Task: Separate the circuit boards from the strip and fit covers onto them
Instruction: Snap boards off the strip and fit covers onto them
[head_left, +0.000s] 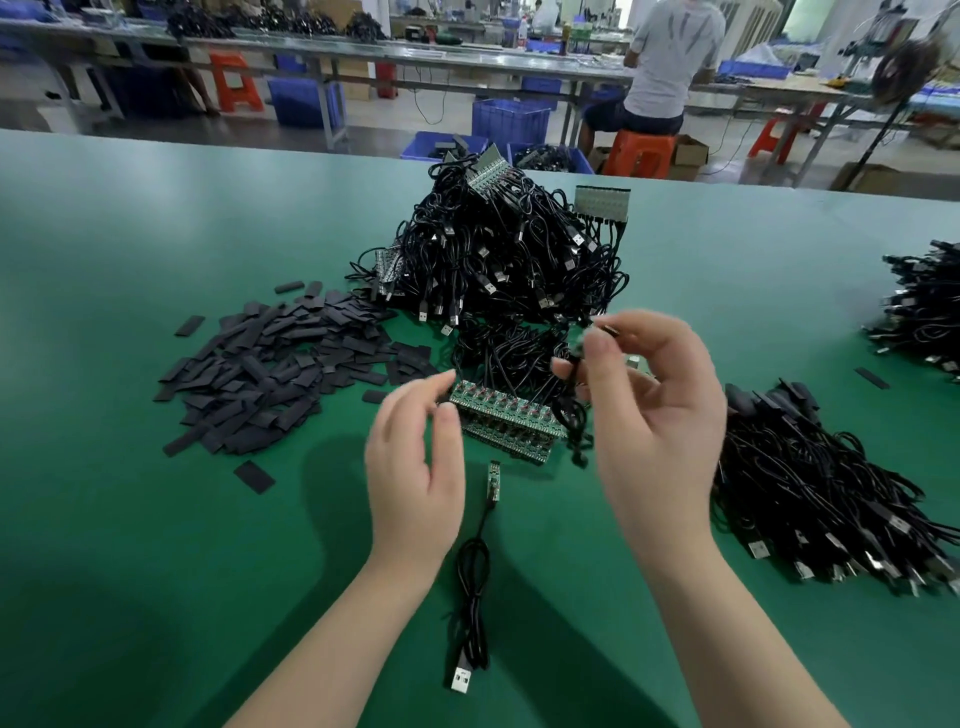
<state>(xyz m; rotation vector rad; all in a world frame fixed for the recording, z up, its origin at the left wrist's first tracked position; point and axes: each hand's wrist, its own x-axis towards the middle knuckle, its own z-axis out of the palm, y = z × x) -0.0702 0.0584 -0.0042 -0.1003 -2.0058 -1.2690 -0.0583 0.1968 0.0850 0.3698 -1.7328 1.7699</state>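
A strip of green circuit boards (506, 418) with black USB cables attached lies on the green table, just beyond my hands. My left hand (415, 467) hovers beside its left end, fingers loosely curled, holding nothing. My right hand (652, 410) is raised above the strip's right end and pinches a black cable (571, 374) between thumb and fingers. One separated board with its coiled cable and USB plug (475, 577) lies between my forearms. A pile of flat black covers (275, 371) lies to the left.
A big heap of cabled strips (498, 249) stands behind the work spot. Finished cables are piled at the right (831, 499) and far right (924, 306). Beyond the table edge are blue crates, orange stools and a seated person.
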